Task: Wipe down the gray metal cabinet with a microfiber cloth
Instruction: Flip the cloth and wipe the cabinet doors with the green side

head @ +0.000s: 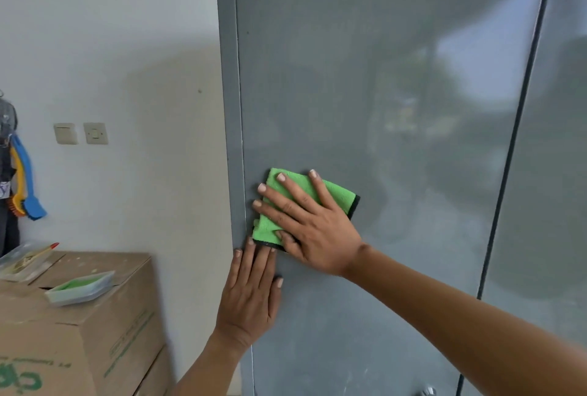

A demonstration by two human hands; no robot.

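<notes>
Right hand (313, 225) flat, fingers spread, open grip pressing folded green microfiber cloth with black edging (293, 205) against gray metal cabinet door (365, 94), near the door's left edge. Left hand (251, 295) flat just below the cloth, fingers straight on the door, holding nothing. Left of cabinet: brown cardboard boxes (95, 325) carrying a clear plastic pouch with green contents (79, 287); white wall (127, 46) with two switch plates (81, 133).
</notes>
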